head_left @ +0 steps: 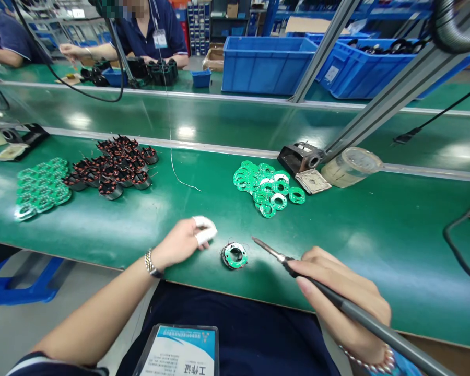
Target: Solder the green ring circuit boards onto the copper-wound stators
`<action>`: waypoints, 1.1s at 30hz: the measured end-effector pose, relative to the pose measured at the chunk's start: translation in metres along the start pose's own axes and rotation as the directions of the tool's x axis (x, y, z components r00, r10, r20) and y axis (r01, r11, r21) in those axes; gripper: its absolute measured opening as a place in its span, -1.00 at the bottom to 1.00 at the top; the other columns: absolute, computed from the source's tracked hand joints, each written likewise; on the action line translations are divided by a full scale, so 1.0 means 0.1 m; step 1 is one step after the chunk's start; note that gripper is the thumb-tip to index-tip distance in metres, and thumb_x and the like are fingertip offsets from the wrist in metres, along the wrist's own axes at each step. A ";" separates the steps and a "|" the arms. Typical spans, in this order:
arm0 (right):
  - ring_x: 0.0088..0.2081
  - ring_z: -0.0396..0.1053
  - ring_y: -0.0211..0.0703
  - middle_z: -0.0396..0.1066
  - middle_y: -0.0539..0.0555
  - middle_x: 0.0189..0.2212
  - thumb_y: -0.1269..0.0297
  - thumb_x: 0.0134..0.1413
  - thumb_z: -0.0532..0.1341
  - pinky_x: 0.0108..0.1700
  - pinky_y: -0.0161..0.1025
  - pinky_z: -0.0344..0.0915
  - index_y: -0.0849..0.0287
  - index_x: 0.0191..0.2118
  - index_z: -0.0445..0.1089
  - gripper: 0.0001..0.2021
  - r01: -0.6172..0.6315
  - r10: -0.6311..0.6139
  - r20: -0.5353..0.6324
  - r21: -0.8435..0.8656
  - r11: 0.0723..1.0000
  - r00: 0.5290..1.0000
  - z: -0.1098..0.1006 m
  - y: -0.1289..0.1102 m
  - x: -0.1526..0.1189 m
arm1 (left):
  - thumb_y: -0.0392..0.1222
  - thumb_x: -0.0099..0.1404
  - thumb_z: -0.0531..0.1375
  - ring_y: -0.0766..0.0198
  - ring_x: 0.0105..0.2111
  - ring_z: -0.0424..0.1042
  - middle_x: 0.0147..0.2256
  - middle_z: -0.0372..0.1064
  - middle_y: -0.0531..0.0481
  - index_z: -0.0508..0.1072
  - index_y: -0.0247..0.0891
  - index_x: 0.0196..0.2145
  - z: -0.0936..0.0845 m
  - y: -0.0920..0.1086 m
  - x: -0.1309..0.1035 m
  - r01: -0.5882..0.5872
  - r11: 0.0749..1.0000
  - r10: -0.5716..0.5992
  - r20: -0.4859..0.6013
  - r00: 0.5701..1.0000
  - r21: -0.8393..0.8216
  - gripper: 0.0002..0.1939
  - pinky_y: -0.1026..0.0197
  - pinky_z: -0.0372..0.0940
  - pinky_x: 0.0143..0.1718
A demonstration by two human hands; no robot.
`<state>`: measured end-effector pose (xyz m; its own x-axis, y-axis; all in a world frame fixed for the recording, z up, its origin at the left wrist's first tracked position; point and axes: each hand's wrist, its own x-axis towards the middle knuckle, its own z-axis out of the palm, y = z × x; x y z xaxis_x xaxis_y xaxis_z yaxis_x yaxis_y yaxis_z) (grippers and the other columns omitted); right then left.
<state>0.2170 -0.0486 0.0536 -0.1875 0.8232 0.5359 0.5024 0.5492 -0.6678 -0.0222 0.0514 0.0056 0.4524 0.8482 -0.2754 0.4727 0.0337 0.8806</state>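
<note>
Spanning the view, a green workbench (376, 224) carries all the work, with a blue bin (266, 73) standing across its far side. Next in size is the soldering iron (339, 303), gripped along its handle by the right hand (348, 279), thumb and fingers closed about it and the tip directed up and leftward. A cluster of copper-wound stators (117, 167) lies to the left; a loose heap of green ring boards (264, 188) lies beyond the iron's tip. The left hand (182, 240) is bent inward, its fingers loosely curled and narrowly spaced, with white coverings (206, 235) on two of them; whether they pinch anything thin cannot be told. Smallest is the single stator with a green ring board on top (235, 256), lying on the bench between the hands, just right of the left fingertips, apparently apart from them, and just left of the iron's tip, separated by a narrow gap.
</note>
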 end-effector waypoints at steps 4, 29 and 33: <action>-0.52 0.27 -0.21 0.30 0.01 -0.58 0.57 -0.05 0.14 -0.50 -0.24 0.22 0.15 -0.25 0.41 -0.74 0.019 -0.027 -0.112 -0.076 0.997 0.993 -0.15 0.06 -0.02 | -0.26 0.17 0.12 0.07 -0.10 0.27 -0.11 0.34 -0.14 0.41 -0.25 -0.21 -0.55 -0.10 0.46 -0.077 0.747 0.340 -0.281 0.897 0.660 -0.79 0.04 0.16 -0.07; -0.52 0.19 -0.22 0.27 0.06 -0.59 0.60 -0.06 0.10 -0.51 -0.24 0.20 0.26 -0.23 0.37 -0.75 0.049 -0.057 0.062 0.114 0.992 0.996 0.28 0.00 -0.08 | -0.24 0.24 0.07 0.34 -0.48 0.25 -0.53 0.33 0.05 0.40 -0.25 -0.45 0.13 0.00 -0.35 -0.413 0.823 0.477 -0.079 0.876 0.390 -0.85 0.27 0.18 -0.41; -0.52 0.19 -0.22 0.28 0.06 -0.59 0.60 -0.05 0.10 -0.50 -0.24 0.19 0.26 -0.24 0.37 -0.76 0.043 -0.052 0.072 0.116 0.992 0.996 0.30 0.02 -0.09 | -0.24 0.23 0.08 0.33 -0.47 0.25 -0.51 0.33 0.05 0.40 -0.24 -0.43 0.10 -0.03 -0.32 -0.408 0.825 0.479 -0.101 0.872 0.391 -0.87 0.28 0.18 -0.41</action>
<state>0.1942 -0.0505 0.0319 -0.2739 0.8020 0.5309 0.3929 0.5971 -0.6993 -0.0302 0.0192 0.0080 0.5445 0.8091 0.2209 0.5008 -0.5249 0.6883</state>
